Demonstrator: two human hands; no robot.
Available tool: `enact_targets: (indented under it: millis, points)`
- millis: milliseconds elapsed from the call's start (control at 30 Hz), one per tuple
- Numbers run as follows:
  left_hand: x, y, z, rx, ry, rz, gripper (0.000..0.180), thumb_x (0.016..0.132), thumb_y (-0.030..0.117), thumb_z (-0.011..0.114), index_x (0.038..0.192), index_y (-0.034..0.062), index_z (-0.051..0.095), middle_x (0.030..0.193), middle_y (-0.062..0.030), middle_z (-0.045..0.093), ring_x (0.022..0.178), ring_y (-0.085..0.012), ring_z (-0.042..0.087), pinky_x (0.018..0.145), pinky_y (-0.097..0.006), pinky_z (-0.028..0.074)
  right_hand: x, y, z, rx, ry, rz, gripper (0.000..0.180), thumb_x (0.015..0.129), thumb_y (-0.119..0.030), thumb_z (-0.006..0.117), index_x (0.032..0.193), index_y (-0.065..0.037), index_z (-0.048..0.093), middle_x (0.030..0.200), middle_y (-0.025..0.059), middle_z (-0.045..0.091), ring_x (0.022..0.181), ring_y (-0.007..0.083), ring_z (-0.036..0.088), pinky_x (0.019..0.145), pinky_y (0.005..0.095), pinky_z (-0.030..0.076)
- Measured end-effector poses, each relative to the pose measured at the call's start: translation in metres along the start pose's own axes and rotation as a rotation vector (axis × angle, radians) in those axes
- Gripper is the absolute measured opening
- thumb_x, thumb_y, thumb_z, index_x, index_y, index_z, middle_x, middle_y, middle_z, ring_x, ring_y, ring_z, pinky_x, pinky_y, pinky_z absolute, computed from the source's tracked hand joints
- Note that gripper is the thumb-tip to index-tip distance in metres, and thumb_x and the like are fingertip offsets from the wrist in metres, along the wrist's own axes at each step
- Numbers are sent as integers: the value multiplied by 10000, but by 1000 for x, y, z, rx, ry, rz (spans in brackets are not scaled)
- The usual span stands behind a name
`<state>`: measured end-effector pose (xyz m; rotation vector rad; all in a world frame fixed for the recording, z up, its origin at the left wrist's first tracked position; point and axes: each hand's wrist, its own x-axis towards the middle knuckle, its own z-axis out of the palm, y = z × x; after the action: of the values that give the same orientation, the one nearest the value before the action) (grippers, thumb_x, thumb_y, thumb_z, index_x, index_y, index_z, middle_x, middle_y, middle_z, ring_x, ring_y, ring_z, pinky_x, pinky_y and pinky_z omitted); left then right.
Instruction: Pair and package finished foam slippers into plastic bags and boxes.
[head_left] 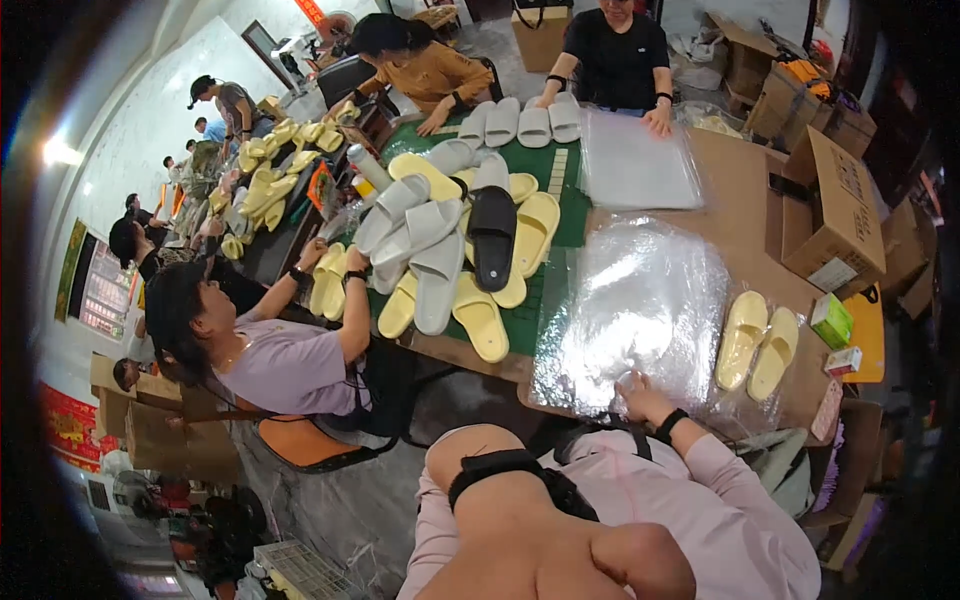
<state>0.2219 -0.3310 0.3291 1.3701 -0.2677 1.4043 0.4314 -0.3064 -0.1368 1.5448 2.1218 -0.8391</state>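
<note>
My left hand (560, 565) is raised very near the camera at the lower edge, a black band round its wrist. Its fingers run out of view, so their grip cannot be told. At the near edge of the table, my right hand (643, 398) rests on a stack of clear plastic bags (650, 290), its fingers slightly bent. I see no separate thing in it. Right of the stack lies a pair of yellow slide sandals (743, 340) on clear plastic. A pile of grey slides (437, 280) and yellow slides (480, 315), with one black slide (493, 240), lies to the left.
Co-workers sit left and across the table; a person in lilac (290, 360) handles yellow slides. Another stack of clear bags (640, 165) lies at the far side. An opened cardboard box (835, 215), a green box (832, 320) and an orange stool (865, 335) stand right.
</note>
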Motion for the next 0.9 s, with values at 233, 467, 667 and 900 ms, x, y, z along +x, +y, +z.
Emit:
enact_targets:
  millis: [233,467,667,900]
  points:
    - [0,-2,3,-343,-166,-178,191,841,88,504,666,119,574,732,13,501,609,-137,442,662,-302,315,3,0,3,19,52,5,672,764,-159,548,1386,-203,296,1437,271,134,1282,484,221,980,511,342]
    - [13,-39,-6,-117,-326,226,207,834,86,504,638,149,533,666,35,477,591,-118,430,611,-285,287,6,10,19,-4,95,-34,677,756,-167,561,1381,-213,305,1434,270,149,1291,480,211,966,532,340]
    - [30,-85,9,397,123,645,124,779,76,580,688,158,563,645,59,506,593,-109,471,568,-275,296,3,1,15,-11,125,-46,642,754,-158,552,1359,-214,344,1433,267,158,1286,464,239,937,559,348]
    - [18,-57,26,-94,249,201,111,841,123,602,773,36,598,742,-112,629,623,-189,579,503,-243,435,2,2,14,-46,111,-9,675,765,-177,555,1386,-211,293,1441,251,141,1294,451,229,929,540,375]
